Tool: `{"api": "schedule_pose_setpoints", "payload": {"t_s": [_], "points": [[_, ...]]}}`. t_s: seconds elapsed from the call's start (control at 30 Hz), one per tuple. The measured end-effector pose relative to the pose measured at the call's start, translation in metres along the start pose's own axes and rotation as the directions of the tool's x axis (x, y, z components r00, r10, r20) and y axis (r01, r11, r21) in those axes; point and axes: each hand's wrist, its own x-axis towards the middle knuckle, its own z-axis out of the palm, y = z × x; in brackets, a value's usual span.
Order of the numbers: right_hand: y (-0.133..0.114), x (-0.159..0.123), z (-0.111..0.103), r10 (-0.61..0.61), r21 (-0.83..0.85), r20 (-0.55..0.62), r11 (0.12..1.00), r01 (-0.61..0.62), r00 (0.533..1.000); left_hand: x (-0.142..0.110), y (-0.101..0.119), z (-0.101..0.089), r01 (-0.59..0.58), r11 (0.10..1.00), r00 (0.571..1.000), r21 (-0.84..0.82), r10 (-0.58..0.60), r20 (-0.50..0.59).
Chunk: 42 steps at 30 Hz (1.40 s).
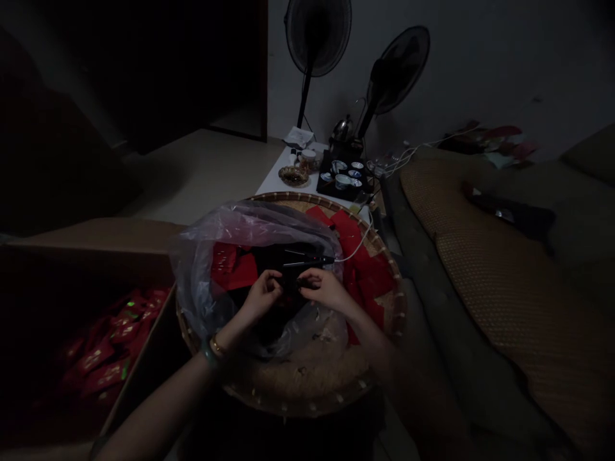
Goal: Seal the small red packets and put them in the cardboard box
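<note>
My left hand (264, 293) and my right hand (324, 288) face each other above an open clear plastic bag. Thumb and fingers of each are drawn together in a pinch; small dark bits seem to be at the fingertips, too dim to name. The clear plastic bag (225, 221) lies spread on a round woven bamboo tray (331, 378), with a dark mass inside it. Just beyond my fingers rests a black two-armed tool (312, 260) with a white cord, shaped like a hair straightener. Red packets (243, 272) lie at the left inside the bag's rim.
More red packets (369, 275) cover the tray's right side. A cardboard box (96, 234) of red and gold packets (110, 346) stands at left. Behind are a tea set (343, 181), a glass ashtray-like dish (293, 175) and two fans (398, 70). A sofa with a woven mat (480, 275) is at right.
</note>
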Motion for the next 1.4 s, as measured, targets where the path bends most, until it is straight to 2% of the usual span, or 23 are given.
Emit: {"api": "schedule_pose_setpoints", "payload": {"t_s": [0.1, 0.17, 0.33, 0.47, 0.57, 0.7, 0.83, 0.93, 1.03, 1.13, 1.2, 1.27, 1.4], "points": [[-0.007, 0.001, 0.011, 0.004, 0.085, 0.026, 0.996, -0.006, 1.000, 0.000, -0.002, 0.000, -0.029, 1.000, 1.000, 0.009, 0.029, -0.010], [-0.006, 0.004, 0.016, -0.004, 0.074, 0.010, 0.997, 0.003, 1.000, 0.000, -0.003, 0.000, -0.038, 0.999, 0.999, 0.013, 0.039, -0.013], [-0.004, 0.008, 0.018, -0.105, -0.116, -0.056, 0.988, 0.098, 0.993, 0.001, -0.006, -0.003, -0.046, 0.999, 0.999, 0.014, 0.046, 0.002], [-0.011, 0.004, 0.015, -0.156, -0.283, 0.006, 0.947, 0.151, 0.988, 0.002, -0.006, -0.005, -0.052, 0.998, 0.999, 0.035, 0.052, -0.004], [-0.017, 0.001, 0.014, -0.190, -0.443, 0.063, 0.875, 0.198, 0.980, 0.001, -0.005, -0.006, -0.044, 0.997, 0.999, 0.057, 0.044, 0.000], [-0.025, -0.003, 0.016, -0.228, -0.647, 0.116, 0.721, 0.248, 0.967, 0.000, -0.006, -0.005, -0.080, 0.992, 0.997, 0.099, 0.082, -0.007], [-0.033, -0.006, 0.021, -0.151, -0.785, 0.200, 0.566, 0.250, 0.968, -0.003, -0.008, -0.002, -0.102, 0.985, 0.995, 0.138, 0.104, -0.007], [-0.037, -0.005, 0.026, -0.094, -0.841, 0.190, 0.497, 0.212, 0.977, -0.004, -0.008, 0.001, -0.134, 0.976, 0.991, 0.173, 0.136, -0.003], [-0.036, 0.000, 0.028, -0.116, -0.830, 0.141, 0.528, 0.181, 0.983, -0.005, -0.006, 0.001, -0.146, 0.971, 0.989, 0.188, 0.149, -0.006], [-0.034, 0.003, 0.024, -0.190, -0.712, 0.147, 0.661, 0.237, 0.971, -0.006, -0.005, -0.001, -0.126, 0.976, 0.991, 0.176, 0.130, -0.014], [-0.032, 0.001, 0.018, -0.247, -0.636, 0.100, 0.729, 0.253, 0.964, -0.006, -0.005, -0.003, -0.101, 0.986, 0.994, 0.133, 0.104, -0.020], [-0.028, -0.002, 0.013, -0.285, -0.617, 0.060, 0.743, 0.260, 0.957, -0.006, -0.005, -0.004, -0.078, 0.994, 0.996, 0.080, 0.080, -0.024], [-0.014, -0.008, 0.016, -0.256, -0.605, 0.156, 0.739, 0.297, 0.954, -0.007, -0.003, -0.005, -0.062, 0.997, 0.998, 0.055, 0.063, -0.018]]}}
